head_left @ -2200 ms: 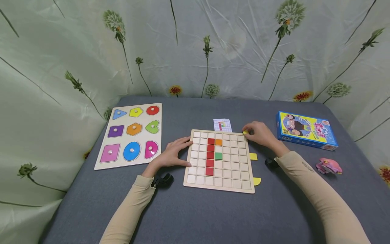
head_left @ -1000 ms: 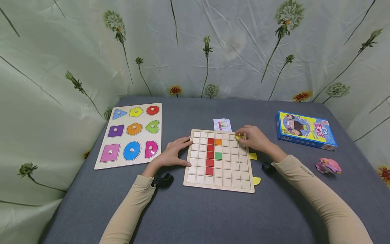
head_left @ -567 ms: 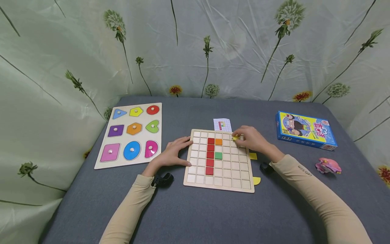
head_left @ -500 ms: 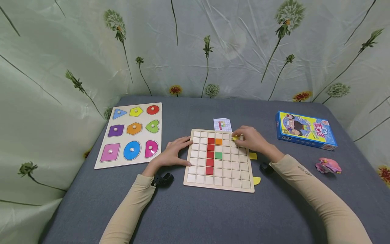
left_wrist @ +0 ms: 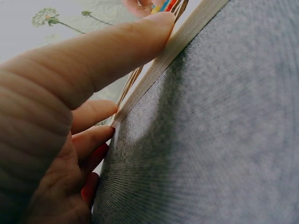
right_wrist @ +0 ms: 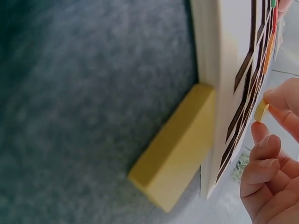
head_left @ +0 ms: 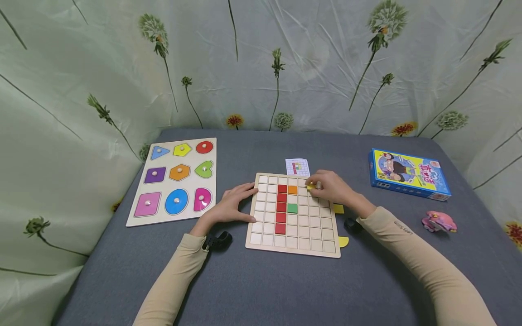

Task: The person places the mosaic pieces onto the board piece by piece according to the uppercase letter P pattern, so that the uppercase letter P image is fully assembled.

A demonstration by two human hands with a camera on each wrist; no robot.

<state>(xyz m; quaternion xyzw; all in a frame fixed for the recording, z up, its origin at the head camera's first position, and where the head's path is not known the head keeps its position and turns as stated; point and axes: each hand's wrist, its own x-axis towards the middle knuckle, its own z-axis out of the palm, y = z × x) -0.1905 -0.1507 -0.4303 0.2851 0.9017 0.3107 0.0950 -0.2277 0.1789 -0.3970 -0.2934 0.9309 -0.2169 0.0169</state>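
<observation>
A wooden grid board (head_left: 310,233) lies on the table with a column of red tiles (head_left: 281,207), an orange tile (head_left: 292,190) and a green tile (head_left: 292,208). My left hand (head_left: 230,208) rests along its left edge; in the left wrist view the thumb (left_wrist: 126,39) and fingertips touch the wooden side. Between thumb and fingers, my right hand (head_left: 334,188) pinches a small yellow tile (right_wrist: 261,111) above the board's upper right squares. Most of that tile is hidden by the fingers in the head view. A flat yellow block (right_wrist: 173,154) lies against the board's right edge.
Past the board's far edge lies a printed grid card (head_left: 297,166). A knobbed shape puzzle (head_left: 165,161) is at the left. At the right are a blue and yellow box (head_left: 409,174) and a pink toy (head_left: 439,222). A yellow rounded piece (head_left: 344,242) sits beside the board's lower right.
My right hand has moved left with the yellow tile, from the board's upper right corner to over its top squares. The left hand and the board have stayed in place.
</observation>
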